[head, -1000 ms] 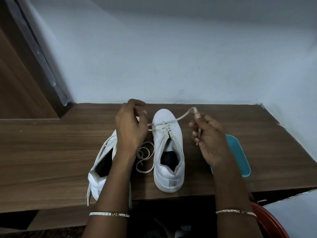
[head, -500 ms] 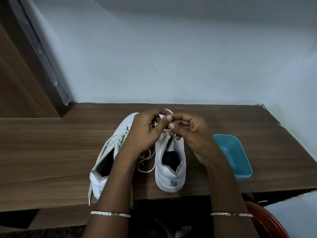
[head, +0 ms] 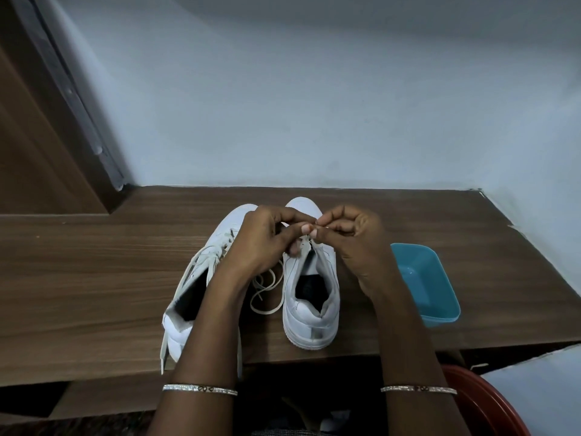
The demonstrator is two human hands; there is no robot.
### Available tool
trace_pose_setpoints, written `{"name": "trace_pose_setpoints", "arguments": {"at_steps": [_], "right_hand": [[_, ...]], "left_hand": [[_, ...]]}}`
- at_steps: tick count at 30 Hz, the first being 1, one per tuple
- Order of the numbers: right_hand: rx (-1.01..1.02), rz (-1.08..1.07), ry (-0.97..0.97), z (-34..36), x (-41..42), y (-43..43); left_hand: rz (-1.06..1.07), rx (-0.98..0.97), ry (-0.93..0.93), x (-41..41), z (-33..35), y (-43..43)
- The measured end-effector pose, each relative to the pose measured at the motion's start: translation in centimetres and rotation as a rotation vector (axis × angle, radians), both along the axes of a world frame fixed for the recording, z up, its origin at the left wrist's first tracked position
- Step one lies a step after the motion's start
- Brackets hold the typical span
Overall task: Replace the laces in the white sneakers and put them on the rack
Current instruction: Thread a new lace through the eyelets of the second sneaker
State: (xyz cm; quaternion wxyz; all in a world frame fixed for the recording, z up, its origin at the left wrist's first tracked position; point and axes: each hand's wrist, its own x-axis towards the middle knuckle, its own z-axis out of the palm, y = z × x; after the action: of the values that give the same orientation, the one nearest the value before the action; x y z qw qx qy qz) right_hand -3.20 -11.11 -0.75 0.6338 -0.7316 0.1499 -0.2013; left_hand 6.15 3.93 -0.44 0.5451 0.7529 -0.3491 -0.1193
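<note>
Right sneaker (head: 311, 322): white low-top, upright on its sole, toe away, heel near the front edge of the wood surface (head: 94, 278). Its lace (head: 266, 312) is slack, looping on the wood between the pair (upper eyelets hidden). Left sneaker (head: 180, 336): just beside it, angled with toe inward, loosely laced, one lace end (head: 162, 350) trailing past the heel.
</note>
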Motion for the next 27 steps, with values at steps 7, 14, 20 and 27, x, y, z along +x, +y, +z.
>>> {"name": "trace_pose_setpoints", "arguments": {"at_steps": [7,14,20,27], "right_hand": [[-0.075,-0.07,0.034,0.1,-0.6,-1.2],[-0.468,0.093,0.396,-0.3,-0.5,-1.1],[-0.564,-0.061,0.381,-0.4,-0.2,-0.9],[-0.365,-0.072,0.358,-1.0,-0.5,-1.5]], "left_hand": [[0.151,0.145,-0.153,0.4,-0.2,0.3],[0.286,0.163,-0.171,0.2,-0.4,-0.3],[0.299,0.306,-0.172,-0.7,-0.8,-1.2],[0.327,0.35,-0.191,-1.5,-1.3,-2.1]]}}
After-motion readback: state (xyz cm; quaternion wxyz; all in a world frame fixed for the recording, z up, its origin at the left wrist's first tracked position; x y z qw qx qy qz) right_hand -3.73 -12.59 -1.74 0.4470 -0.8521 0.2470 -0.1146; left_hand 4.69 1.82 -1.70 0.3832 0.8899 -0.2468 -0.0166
